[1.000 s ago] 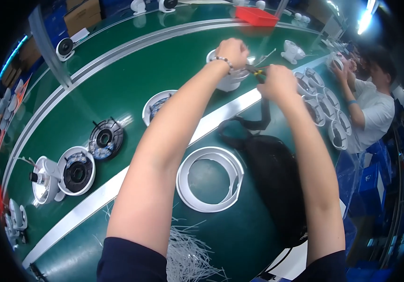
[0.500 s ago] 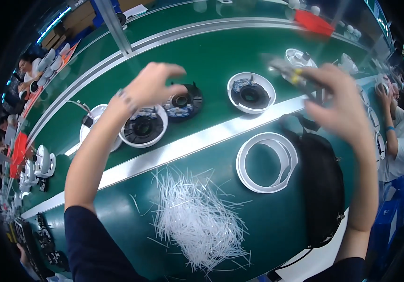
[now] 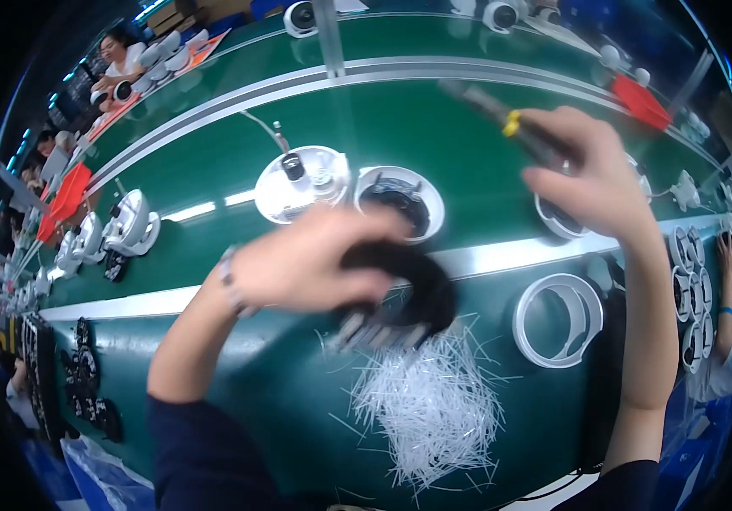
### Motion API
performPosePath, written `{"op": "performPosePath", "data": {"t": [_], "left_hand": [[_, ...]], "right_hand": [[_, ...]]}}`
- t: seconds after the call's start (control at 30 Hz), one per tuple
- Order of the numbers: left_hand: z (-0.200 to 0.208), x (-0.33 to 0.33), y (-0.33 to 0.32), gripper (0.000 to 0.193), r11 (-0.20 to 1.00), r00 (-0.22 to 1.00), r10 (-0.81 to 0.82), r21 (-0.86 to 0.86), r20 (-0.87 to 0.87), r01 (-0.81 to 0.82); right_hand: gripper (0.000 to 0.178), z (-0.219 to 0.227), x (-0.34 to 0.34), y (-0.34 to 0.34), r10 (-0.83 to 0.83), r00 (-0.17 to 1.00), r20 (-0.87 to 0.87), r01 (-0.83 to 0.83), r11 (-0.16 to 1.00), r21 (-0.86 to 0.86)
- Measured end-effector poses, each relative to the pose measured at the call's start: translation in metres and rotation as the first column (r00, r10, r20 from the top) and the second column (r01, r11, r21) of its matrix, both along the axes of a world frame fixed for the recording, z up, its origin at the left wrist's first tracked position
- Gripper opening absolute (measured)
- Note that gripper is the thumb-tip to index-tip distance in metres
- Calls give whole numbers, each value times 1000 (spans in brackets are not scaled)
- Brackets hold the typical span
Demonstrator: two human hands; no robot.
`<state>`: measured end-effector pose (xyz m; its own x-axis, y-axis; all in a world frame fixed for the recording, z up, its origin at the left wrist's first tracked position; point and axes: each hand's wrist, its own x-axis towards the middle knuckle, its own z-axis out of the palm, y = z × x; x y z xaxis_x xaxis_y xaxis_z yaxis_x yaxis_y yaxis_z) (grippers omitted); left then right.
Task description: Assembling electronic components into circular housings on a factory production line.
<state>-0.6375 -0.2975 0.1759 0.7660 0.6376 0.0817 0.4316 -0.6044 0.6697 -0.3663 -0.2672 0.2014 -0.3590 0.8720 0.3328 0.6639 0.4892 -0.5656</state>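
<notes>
My left hand [image 3: 315, 260] grips a round black ring-shaped part [image 3: 430, 294] with a circuit board on it. It is blurred by motion and held above a heap of thin white plastic strips [image 3: 430, 413]. Higher up on the right, my right hand [image 3: 583, 166] is closed round dark-handled pliers [image 3: 536, 140] with a yellow band, also blurred, jaws toward the upper left. Behind my left hand, on the green belt, sit a white bowl-shaped housing [image 3: 434, 200] with a black insert and a white round base [image 3: 276, 192] with a wire. Another white housing [image 3: 553, 217] is partly hidden by my right hand.
A white ring [image 3: 524, 328] lies on the near table, with a black bag [image 3: 600, 400] right of it. White assemblies [image 3: 132, 226] and black parts [image 3: 85, 375] stand at the left. Red trays [image 3: 639, 102] sit on the far side. Co-workers [image 3: 123, 64] work at both sides.
My left hand has picked up the black part from the belt and brought it nearer, over the strips. The pliers remain in my right hand. The whole view has shifted leftward.
</notes>
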Motion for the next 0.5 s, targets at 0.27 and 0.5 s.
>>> {"op": "performPosePath", "data": {"t": [0.27, 0.5], "left_hand": [[-30, -109, -73, 37, 824, 901, 11, -506, -434, -254], [-16, -117, 58, 30, 781, 951, 301, 589, -67, -206]], "right_hand": [[48, -23, -93, 72, 174, 923, 344, -249, 950, 189], [55, -26, -110, 113, 230, 799, 555, -457, 832, 314]]}}
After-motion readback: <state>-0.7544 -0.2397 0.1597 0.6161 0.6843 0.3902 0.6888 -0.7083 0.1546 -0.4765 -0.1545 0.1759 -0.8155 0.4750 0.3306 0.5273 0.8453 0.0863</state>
